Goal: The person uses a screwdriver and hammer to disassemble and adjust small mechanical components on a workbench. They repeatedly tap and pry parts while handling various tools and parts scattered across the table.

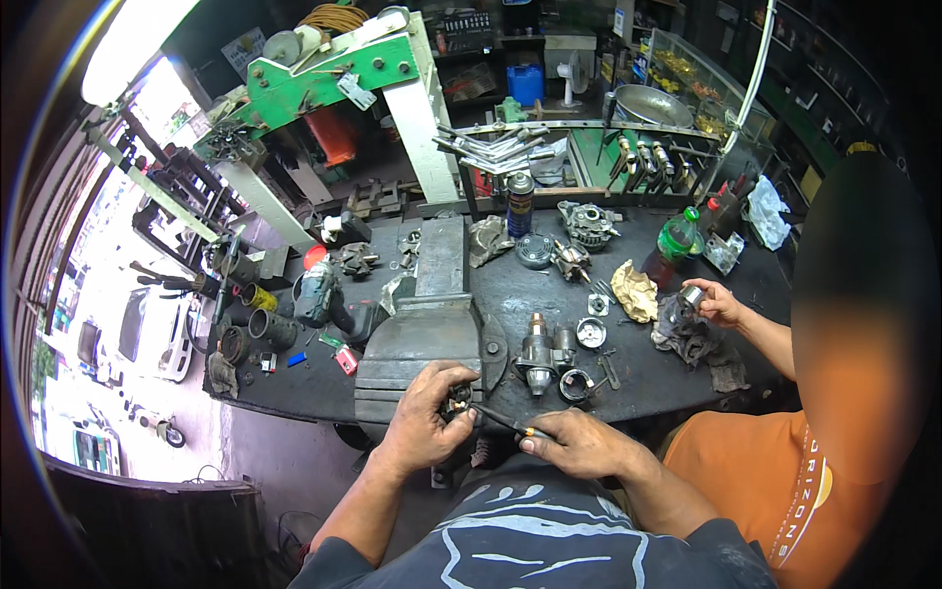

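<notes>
From where I stand, the person's left hand (424, 412), at the lower centre of the frame, is closed around a small metal part (458, 397), pinched between thumb and fingers; its exact form is mostly hidden. The right hand (584, 442) grips a slim dark tool (500, 418), its far end meeting the part, presumably held steady by the left for that reason. Both hands are in front of the vise (422, 344); whether the left touches it cannot be told. On the bench (628, 378), right of the vise, a metal motor assembly (538, 355), a round cover (591, 333) and a ring (576, 385) lie close together, probably to keep pieces within reach. At right, a co-worker's hand (721, 304) holds a metal cylinder (692, 296) above a dark rag (687, 339), which may serve for wiping. Regarding markings: the spray can (520, 208) has a dark label, too small to read; the orange shirt (756, 481) bears pale lettering beside a yellow mark; the dark shirt (540, 535) shows a pale printed design.
</notes>
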A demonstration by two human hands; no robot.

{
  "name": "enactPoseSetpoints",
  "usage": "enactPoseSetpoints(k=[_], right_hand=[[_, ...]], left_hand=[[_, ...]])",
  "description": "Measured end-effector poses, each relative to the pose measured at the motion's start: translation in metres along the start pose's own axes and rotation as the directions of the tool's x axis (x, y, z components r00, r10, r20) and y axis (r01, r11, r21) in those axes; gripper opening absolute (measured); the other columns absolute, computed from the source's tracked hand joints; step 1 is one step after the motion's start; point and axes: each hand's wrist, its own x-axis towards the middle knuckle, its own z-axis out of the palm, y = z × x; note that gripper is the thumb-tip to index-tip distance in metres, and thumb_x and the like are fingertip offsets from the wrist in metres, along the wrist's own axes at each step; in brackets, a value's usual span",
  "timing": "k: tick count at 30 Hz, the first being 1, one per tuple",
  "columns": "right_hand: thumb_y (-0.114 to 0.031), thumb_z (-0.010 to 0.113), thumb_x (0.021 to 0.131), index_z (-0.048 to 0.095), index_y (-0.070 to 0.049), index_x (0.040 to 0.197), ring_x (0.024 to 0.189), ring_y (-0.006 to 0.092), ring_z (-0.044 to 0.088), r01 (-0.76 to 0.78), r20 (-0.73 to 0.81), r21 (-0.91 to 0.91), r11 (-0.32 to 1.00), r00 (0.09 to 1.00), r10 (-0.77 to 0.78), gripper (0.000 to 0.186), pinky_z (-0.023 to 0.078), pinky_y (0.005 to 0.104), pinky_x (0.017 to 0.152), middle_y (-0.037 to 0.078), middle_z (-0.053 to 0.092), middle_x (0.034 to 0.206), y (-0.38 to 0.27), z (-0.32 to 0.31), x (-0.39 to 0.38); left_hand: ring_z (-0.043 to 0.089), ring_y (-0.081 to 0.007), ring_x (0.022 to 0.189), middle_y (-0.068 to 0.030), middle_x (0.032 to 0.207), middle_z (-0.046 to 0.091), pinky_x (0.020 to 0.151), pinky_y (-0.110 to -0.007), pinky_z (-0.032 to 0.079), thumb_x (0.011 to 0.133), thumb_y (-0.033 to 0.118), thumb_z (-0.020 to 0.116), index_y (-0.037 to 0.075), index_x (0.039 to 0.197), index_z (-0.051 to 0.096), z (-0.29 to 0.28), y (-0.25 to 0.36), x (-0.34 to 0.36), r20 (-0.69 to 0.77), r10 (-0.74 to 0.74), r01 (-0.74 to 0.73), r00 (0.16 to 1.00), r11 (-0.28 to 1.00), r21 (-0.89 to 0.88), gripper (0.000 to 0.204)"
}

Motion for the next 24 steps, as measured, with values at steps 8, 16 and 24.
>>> enactPoseSetpoints(k=[8,16,24], right_hand=[[-0.036,0.060,0.113,0.069,0.004,0.111,0.092,0.0348,0.070,-0.046,0.024,0.123,0.991,0.999,0.043,0.040,0.055,0.0489,0.086,0.021,0.071,0.097,0.020,0.013,-0.003],[-0.038,0.062,0.111,0.070,0.008,0.099,0.076,0.0353,0.069,0.052,-0.043,0.218,0.974,0.998,-0.044,0.049,0.053,0.0502,0.073,0.024,0.069,0.081,0.030,0.021,-0.001],[-0.038,0.062,0.111,0.070,0.008,0.098,0.075,0.0345,0.069,0.066,-0.061,0.228,0.971,0.997,-0.053,0.048,0.052,0.0502,0.072,0.023,0.069,0.080,0.033,0.028,0.004]], left_hand=[[0.063,-0.0408,0.116,-0.0216,0.123,0.061,0.102,-0.047,0.051,0.088,0.034,0.072,0.002,0.129,0.068,0.004,-0.003,0.005,0.041,0.030,-0.034,0.999,0.996,0.086,0.052],[0.063,-0.0427,0.116,-0.0239,0.124,0.061,0.103,-0.049,0.051,0.090,0.029,0.069,-0.002,0.133,0.064,0.007,0.000,0.003,0.070,0.106,-0.121,0.992,0.955,0.270,0.054],[0.056,-0.0475,0.144,-0.0313,0.148,0.061,0.119,-0.051,0.045,0.088,0.010,0.073,0.000,0.119,0.060,0.009,-0.035,-0.013,0.001,0.171,-0.168,0.985,0.966,0.196,0.035]])
